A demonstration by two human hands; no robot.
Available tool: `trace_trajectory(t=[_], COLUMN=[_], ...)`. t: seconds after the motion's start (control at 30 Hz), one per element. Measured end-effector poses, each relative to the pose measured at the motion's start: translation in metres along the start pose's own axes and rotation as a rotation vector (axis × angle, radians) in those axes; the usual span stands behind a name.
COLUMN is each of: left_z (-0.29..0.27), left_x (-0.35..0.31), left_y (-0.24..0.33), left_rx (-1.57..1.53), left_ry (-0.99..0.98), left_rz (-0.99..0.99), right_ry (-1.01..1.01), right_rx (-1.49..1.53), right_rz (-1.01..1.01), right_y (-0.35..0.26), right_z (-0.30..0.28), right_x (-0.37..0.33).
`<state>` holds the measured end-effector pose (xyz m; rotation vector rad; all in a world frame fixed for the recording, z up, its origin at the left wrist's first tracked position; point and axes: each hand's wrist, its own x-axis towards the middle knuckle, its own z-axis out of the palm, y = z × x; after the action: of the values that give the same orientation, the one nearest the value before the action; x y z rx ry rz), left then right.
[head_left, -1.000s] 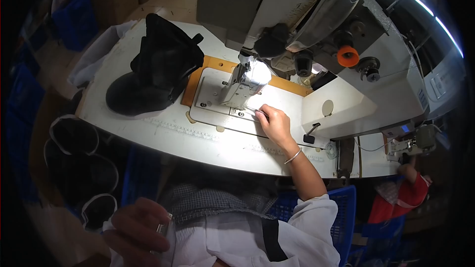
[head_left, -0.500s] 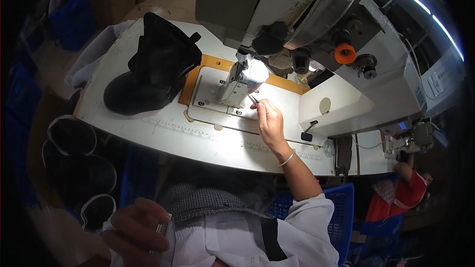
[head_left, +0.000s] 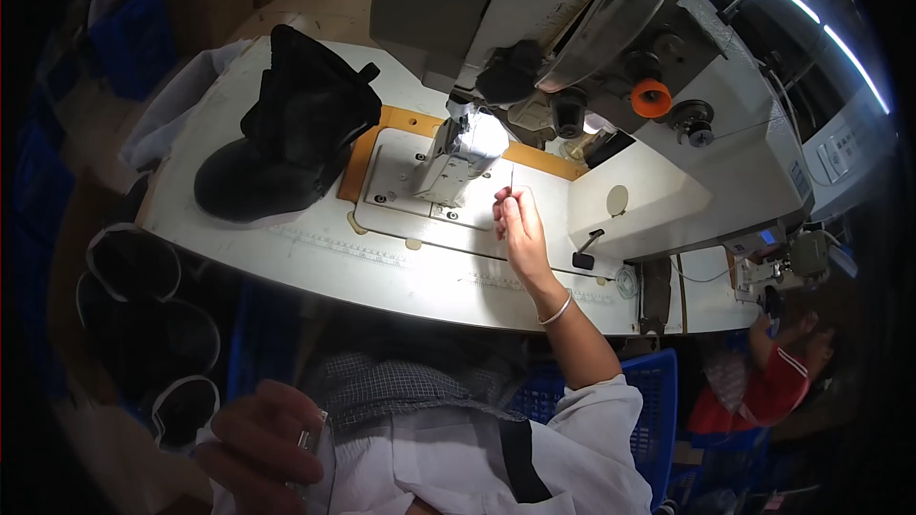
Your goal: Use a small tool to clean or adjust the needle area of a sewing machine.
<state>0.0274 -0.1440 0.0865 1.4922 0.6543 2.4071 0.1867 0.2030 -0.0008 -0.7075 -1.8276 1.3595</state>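
My right hand (head_left: pixel 520 234) is raised just right of the lit post (head_left: pixel 448 172) of a post-bed sewing machine. Its fingers pinch slim tweezers (head_left: pixel 511 179), whose tip points up, apart from the post. Low on the left, close to the camera and dim, my left hand (head_left: pixel 262 439) curls its fingers against a small clear piece with a shiny metal part (head_left: pixel 307 441); its exact kind cannot be made out. A black boot upper (head_left: pixel 305 124) lies on the left of the white machine table (head_left: pixel 229 238).
The machine arm (head_left: pixel 706 172), with an orange knob (head_left: pixel 651 97), overhangs the right side. Black pieces with pale edges (head_left: pixel 186 410) hang at lower left. A blue crate (head_left: pixel 654 410) stands beside my right arm. Another person in red (head_left: pixel 759 386) sits at a machine far right.
My right hand has drawn slightly away from the post, and the tweezers have swung from leaning left to upright. The left hand stays put. The whole view has shifted slightly.
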Motion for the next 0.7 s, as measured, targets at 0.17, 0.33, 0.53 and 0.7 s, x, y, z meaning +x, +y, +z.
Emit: trace_trajectory(t=[0.17, 0.33, 0.53, 0.7], left_z=[0.000, 0.009, 0.014, -0.006], left_x=[-0.004, 0.001, 0.003, 0.000], left_y=[-0.002, 0.000, -0.002, 0.000], left_rx=[-0.076, -0.051, -0.069, -0.068], left_ry=[0.012, 0.030, 0.064, -0.013], left_rz=[0.004, -0.021, 0.010, 0.002], right_ry=[-0.156, -0.335, -0.552, -0.475], right_rx=[0.389, 0.220, 0.270, 0.382], right_rz=[0.271, 0.344, 0.349, 0.325], right_y=[-0.014, -0.005, -0.032, -0.042], right_z=[0.024, 0.052, 0.043, 0.027], right_x=[0.002, -0.018, -0.033, -0.026])
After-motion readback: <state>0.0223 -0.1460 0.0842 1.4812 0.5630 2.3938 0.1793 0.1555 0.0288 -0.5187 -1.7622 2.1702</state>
